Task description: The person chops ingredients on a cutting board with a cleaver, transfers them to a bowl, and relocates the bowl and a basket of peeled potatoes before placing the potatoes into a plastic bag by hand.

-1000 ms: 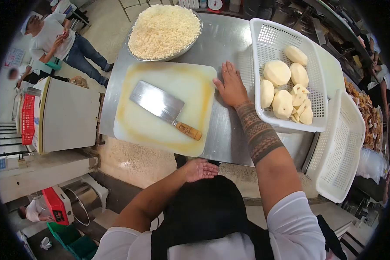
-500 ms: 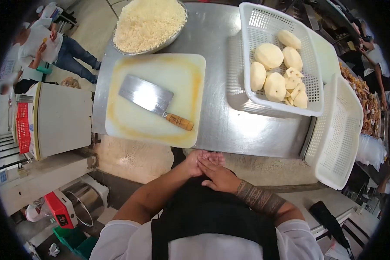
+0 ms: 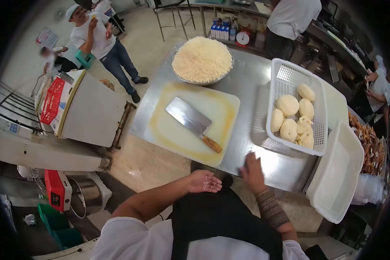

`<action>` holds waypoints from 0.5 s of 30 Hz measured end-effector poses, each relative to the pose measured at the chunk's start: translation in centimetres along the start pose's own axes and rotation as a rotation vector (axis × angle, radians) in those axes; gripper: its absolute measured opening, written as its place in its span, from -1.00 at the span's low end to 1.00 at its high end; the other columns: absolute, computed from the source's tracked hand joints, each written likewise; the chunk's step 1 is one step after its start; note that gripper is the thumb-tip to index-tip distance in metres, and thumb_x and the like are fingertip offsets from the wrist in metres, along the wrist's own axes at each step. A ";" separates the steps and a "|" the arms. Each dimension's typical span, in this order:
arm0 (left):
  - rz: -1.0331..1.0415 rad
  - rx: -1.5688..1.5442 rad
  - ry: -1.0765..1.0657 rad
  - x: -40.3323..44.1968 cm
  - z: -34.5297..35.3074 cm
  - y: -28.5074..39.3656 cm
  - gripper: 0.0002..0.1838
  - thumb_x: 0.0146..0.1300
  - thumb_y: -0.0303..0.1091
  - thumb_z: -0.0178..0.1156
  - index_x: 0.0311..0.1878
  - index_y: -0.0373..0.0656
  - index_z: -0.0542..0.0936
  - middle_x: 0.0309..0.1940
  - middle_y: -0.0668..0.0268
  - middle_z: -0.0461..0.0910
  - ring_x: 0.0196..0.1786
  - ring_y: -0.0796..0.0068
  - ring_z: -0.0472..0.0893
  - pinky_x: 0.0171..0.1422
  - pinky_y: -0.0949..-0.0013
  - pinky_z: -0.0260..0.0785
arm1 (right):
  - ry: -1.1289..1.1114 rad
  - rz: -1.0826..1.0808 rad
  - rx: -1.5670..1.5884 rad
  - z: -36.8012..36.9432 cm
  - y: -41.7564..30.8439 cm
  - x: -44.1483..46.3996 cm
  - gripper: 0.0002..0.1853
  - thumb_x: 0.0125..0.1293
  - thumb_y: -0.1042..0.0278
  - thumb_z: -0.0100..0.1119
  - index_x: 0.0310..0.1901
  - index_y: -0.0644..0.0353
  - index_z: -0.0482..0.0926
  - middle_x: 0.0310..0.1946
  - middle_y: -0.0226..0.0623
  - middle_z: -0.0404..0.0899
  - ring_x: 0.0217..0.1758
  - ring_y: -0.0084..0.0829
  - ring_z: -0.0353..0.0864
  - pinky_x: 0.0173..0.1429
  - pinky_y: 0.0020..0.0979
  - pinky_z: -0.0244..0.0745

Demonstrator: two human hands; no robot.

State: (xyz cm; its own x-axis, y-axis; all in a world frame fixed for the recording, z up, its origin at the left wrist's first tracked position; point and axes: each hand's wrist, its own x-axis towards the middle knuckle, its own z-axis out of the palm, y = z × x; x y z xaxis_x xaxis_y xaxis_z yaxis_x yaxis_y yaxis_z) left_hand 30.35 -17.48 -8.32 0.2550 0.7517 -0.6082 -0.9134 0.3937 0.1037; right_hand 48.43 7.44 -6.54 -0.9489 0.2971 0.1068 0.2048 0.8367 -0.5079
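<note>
My left hand (image 3: 205, 181) is palm up in front of my apron, just off the table's near edge. Its fingers are stretched out, with small pale bits on the palm and fingers. Slightly blurred, my right hand (image 3: 253, 173) reaches over the table edge, fingers apart and holding nothing. A cleaver (image 3: 190, 116) with a wooden handle lies flat on a white, yellow-stained cutting board (image 3: 169, 143). Behind the board stands a bowl heaped with finely chopped pale food (image 3: 202, 60). Peeled potatoes (image 3: 287, 105), some of them cut, lie in a white perforated basket (image 3: 276, 82) at the right.
The steel table (image 3: 251, 73) carries the board, bowl and basket. A second white basket (image 3: 338, 173) stands at its right end. A white chest (image 3: 93, 110) is at the left, near a standing person (image 3: 100, 34). More people work at the back and right.
My hands were together and have come apart. The right one moved right and forward to the table edge; the left turned palm up. The camera view has shifted, showing more of the room.
</note>
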 end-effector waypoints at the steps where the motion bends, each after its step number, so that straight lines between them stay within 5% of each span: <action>1: 0.000 0.019 0.015 -0.1 0.1 0.5 -0.50 0.55 -0.12 0.02 0.09 -0.46 0.66 0.00 -0.06 0.73 0.14 -0.01 0.70 0.35 0.02 0.53 | -0.096 -0.091 0.050 0.8 -1.6 -0.4 -0.32 0.51 0.16 0.23 0.45 0.50 0.31 0.48 0.29 0.32 0.64 0.19 0.19 0.68 0.21 0.02; 3: 0.036 -0.062 -0.019 -0.4 0.2 1.4 -0.58 0.55 -0.14 0.02 -0.08 -0.36 0.68 -0.14 0.06 0.72 -0.02 0.08 0.70 0.19 0.13 0.56 | -0.383 -0.163 0.458 0.5 -4.3 -1.3 -0.38 0.54 0.16 0.23 0.42 0.45 0.39 0.38 0.21 0.48 0.51 0.07 0.44 0.61 0.03 0.27; 6: 0.084 -0.201 -0.072 -0.9 0.6 5.0 -0.65 0.55 -0.19 0.01 -0.33 -0.18 0.59 -0.38 0.25 0.61 -0.28 0.27 0.60 -0.08 0.28 0.48 | -0.262 0.403 1.032 -1.4 -4.3 -2.3 -0.48 0.55 0.20 0.23 0.40 0.35 0.48 0.29 0.01 0.61 0.36 -0.16 0.60 0.49 -0.19 0.44; 8: 0.330 -0.050 0.013 -2.6 4.6 10.0 -0.64 0.55 -0.23 -0.02 -0.45 -0.08 0.47 -0.53 0.35 0.47 -0.44 0.39 0.46 -0.24 0.37 0.35 | -0.303 0.480 1.212 -4.1 -4.6 -3.1 -0.51 0.56 0.23 0.21 0.40 0.31 0.50 0.27 -0.09 0.62 0.33 -0.29 0.60 0.47 -0.25 0.44; 11: 0.940 0.498 0.401 -6.0 15.4 20.7 -0.64 0.54 -0.29 -0.06 -0.50 -0.06 0.39 -0.63 0.40 0.28 -0.54 0.43 0.30 -0.38 0.33 0.17 | -0.412 0.510 1.230 -5.8 -5.8 -4.7 -0.53 0.59 0.25 0.15 0.42 0.26 0.51 0.31 -0.18 0.62 0.38 -0.34 0.56 0.51 -0.28 0.37; 14: 1.618 1.257 0.891 -9.4 22.6 31.4 -0.55 0.43 -0.10 0.31 -0.44 -0.30 0.54 -0.58 0.15 0.51 -0.49 0.40 0.43 -0.32 0.22 0.31 | -0.412 0.504 1.101 -5.7 -8.1 -5.4 -0.52 0.63 0.22 0.08 0.45 0.27 0.48 0.38 -0.19 0.58 0.46 -0.32 0.49 0.58 -0.29 0.27; 15: 1.802 1.291 0.874 -9.5 24.1 34.1 -0.52 0.41 -0.11 0.32 -0.48 -0.33 0.51 -0.63 0.09 0.47 -0.52 0.34 0.39 -0.32 0.16 0.30 | -0.381 0.531 1.129 -5.4 -8.6 -5.4 -0.52 0.63 0.22 0.07 0.44 0.27 0.49 0.37 -0.18 0.58 0.45 -0.31 0.49 0.58 -0.29 0.27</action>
State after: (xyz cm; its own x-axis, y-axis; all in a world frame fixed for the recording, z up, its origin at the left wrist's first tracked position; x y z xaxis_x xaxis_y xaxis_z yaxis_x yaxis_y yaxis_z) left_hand 4.48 1.55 19.92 -0.6997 0.4157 0.5810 0.6761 0.1227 0.7265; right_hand 53.07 1.14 1.85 -0.8611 0.1656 -0.4807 0.4367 -0.2432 -0.8661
